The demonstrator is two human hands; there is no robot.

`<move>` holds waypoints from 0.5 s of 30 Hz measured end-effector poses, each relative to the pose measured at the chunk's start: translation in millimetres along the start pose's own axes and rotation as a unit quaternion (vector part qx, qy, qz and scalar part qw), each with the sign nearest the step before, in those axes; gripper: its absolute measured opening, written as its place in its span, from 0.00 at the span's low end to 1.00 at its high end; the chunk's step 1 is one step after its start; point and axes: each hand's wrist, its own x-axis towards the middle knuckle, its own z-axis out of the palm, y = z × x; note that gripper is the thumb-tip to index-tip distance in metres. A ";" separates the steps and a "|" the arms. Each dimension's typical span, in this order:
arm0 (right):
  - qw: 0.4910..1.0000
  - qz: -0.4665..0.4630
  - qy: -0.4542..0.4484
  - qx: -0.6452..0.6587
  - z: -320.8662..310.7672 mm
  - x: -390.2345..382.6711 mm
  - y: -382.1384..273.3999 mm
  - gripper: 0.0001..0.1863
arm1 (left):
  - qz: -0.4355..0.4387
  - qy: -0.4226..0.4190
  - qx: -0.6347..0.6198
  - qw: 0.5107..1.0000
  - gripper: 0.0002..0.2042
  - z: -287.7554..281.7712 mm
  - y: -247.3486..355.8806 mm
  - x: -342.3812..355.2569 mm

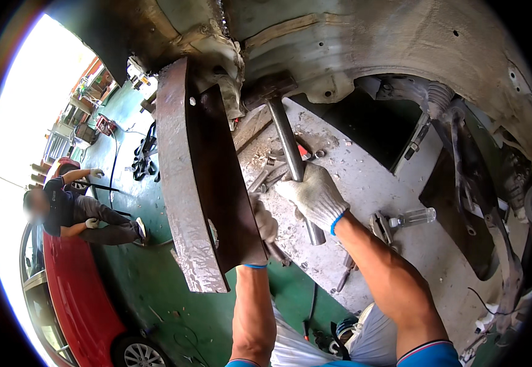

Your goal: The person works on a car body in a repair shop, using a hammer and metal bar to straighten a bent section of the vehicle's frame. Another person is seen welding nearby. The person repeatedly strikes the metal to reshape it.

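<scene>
My right hand (318, 199), in a white knit glove with a blue cuff, is closed around the metal handle of a hammer (287, 137). The hammer's dark, rusty head is up against the lower edge of the bare car body panel (339, 61). Left of it, a long curved brown steel channel (183, 183) stands upright, its hollow side facing right. My left hand (266, 221), also gloved, is mostly behind the channel's lower right edge. Its visible fingers are curled; what they grip is hidden.
A pale work surface (370, 183) carries debris, loose tools, locking pliers (381, 227) and a clear-handled screwdriver (414, 217). Suspension parts (459, 159) hang at right. At left, a person (82, 211) in gloves sits beside a red car (79, 275). Black straps (145, 153) lie on the green floor.
</scene>
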 end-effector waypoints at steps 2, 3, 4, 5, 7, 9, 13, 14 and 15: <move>1.000 0.004 -0.007 0.010 5.3 0.2 1.5 0.10 | -0.058 -0.233 -0.244 0.939 0.12 -26.9 -1.6 8.9; 1.000 0.010 -0.004 0.010 0.6 2.4 5.2 0.11 | -0.048 0.001 0.005 0.999 0.12 -10.9 -10.1 8.8; 1.000 0.016 -0.001 0.007 0.4 2.1 2.9 0.12 | -0.031 0.236 0.259 0.936 0.12 7.4 -14.8 5.5; 1.000 0.022 0.001 0.004 0.7 0.2 -2.0 0.13 | 0.029 0.304 0.339 0.890 0.12 -4.8 -22.9 2.7; 0.999 0.024 -0.004 0.024 9.1 -6.0 -10.5 0.14 | 0.000 0.338 0.283 0.898 0.14 -62.4 -14.5 -15.1; 0.999 0.015 0.013 0.035 7.5 -4.6 -5.0 0.13 | 0.015 0.286 0.271 0.919 0.15 -28.2 -9.5 -18.1; 0.999 0.016 0.015 0.029 6.2 -1.4 1.8 0.13 | 0.055 0.231 0.256 0.937 0.13 41.5 -3.0 -5.5; 0.999 0.021 0.014 0.040 5.0 -3.0 -0.3 0.12 | 0.065 0.253 0.268 0.927 0.12 49.1 -7.3 0.8; 0.998 0.024 0.012 0.053 6.4 -5.6 -5.6 0.12 | 0.079 0.232 0.322 0.914 0.10 46.7 -5.4 4.0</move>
